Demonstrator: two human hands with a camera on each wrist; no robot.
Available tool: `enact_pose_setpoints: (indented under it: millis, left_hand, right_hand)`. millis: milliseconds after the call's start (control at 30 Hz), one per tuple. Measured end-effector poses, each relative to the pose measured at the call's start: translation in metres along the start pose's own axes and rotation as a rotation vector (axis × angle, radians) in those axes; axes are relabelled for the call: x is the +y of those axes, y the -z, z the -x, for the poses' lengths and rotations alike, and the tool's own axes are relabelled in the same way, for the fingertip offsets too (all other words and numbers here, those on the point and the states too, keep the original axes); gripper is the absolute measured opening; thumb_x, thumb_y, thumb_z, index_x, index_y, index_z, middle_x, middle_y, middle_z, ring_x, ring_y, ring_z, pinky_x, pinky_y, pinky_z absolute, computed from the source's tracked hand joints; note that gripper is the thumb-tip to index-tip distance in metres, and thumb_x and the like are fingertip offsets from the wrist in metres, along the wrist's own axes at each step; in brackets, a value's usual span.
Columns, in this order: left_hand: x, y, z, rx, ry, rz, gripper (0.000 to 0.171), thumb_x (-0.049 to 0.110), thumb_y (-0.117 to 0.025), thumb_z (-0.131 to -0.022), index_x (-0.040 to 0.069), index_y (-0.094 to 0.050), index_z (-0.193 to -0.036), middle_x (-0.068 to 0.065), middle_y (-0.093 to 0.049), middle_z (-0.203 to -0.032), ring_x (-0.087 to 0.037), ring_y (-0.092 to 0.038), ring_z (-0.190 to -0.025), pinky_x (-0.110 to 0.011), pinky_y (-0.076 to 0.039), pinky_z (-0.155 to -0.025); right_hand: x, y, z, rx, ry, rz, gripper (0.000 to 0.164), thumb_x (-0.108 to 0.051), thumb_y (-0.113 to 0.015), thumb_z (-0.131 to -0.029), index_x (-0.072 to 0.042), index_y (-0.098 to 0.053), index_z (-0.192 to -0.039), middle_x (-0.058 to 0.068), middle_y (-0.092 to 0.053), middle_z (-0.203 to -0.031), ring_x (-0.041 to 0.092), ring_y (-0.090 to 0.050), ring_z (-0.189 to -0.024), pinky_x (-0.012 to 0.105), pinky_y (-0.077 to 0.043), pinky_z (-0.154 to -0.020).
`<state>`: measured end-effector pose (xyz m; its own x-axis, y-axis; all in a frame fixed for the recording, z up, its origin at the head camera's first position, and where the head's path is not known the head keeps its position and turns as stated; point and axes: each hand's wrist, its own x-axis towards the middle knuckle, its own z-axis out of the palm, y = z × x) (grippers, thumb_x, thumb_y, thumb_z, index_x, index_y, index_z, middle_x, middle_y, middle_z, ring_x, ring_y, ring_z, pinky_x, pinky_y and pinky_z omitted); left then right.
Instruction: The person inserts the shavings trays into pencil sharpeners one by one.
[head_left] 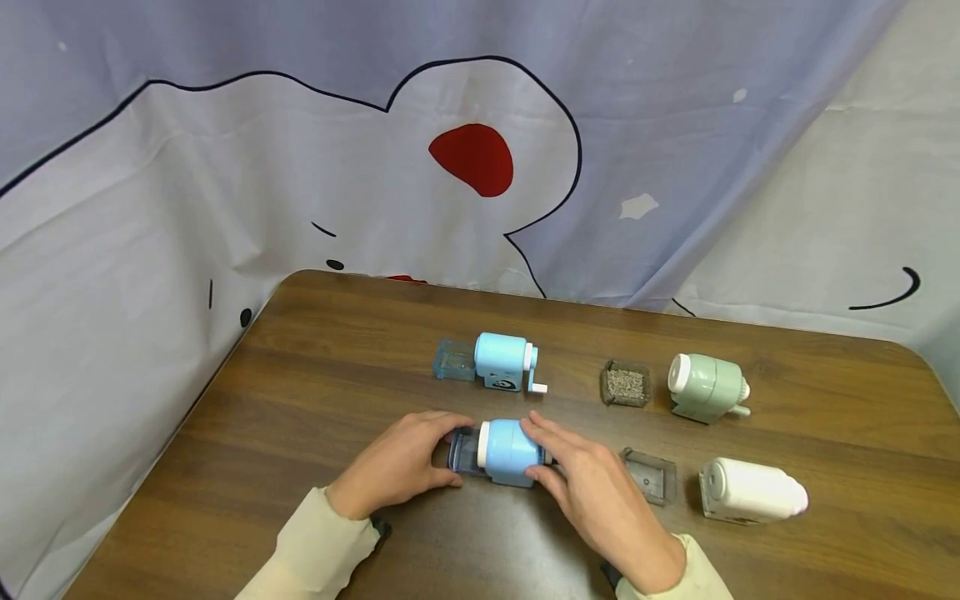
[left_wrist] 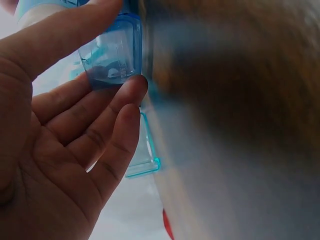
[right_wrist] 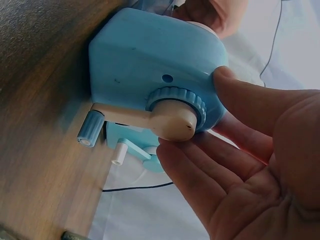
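Note:
A blue hand-crank pencil sharpener [head_left: 512, 450] stands on the table with its clear blue shavings drawer [head_left: 467, 451] sticking out to the left. My left hand [head_left: 405, 458] has thumb and fingers on opposite sides of that drawer; in the left wrist view the fingertips touch the drawer [left_wrist: 116, 55]. My right hand [head_left: 600, 487] holds the sharpener body from the right. In the right wrist view, thumb and fingers lie around the blue body [right_wrist: 150, 55], beside the cream crank [right_wrist: 172, 120] with its blue knob.
Behind stands a light-blue sharpener [head_left: 501, 358], its drawer [head_left: 454, 361] out. To the right are a green sharpener [head_left: 707, 386], a drawer of shavings [head_left: 626, 385], a white sharpener [head_left: 752, 490] and a grey clear drawer [head_left: 651, 477]. A printed curtain [head_left: 360, 183] hangs behind the table [head_left: 300, 358].

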<state>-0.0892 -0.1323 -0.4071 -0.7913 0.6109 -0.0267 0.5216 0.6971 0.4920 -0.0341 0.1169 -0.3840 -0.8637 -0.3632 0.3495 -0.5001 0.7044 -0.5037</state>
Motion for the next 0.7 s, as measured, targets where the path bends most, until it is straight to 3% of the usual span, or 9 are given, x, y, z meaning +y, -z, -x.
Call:
enact_pose_setpoints:
  millis: [700]
  left_hand:
    - [0.0074,-0.0047,-0.0067,0.001,-0.034,-0.001,0.068,0.034,-0.08,-0.072,0.008,-0.054,-0.129,-0.002,-0.061,-0.121,-0.015,-0.056,-0.107,-0.034,-0.046,-0.091]
  right_hand:
    - [0.0001,0.0,0.0003,0.002,-0.005,-0.007,0.046,-0.019,-0.074,-0.08,-0.008,-0.063,-0.123,0.002,-0.056,-0.13,0.016,-0.055,-0.112,0.034,-0.047,-0.09]
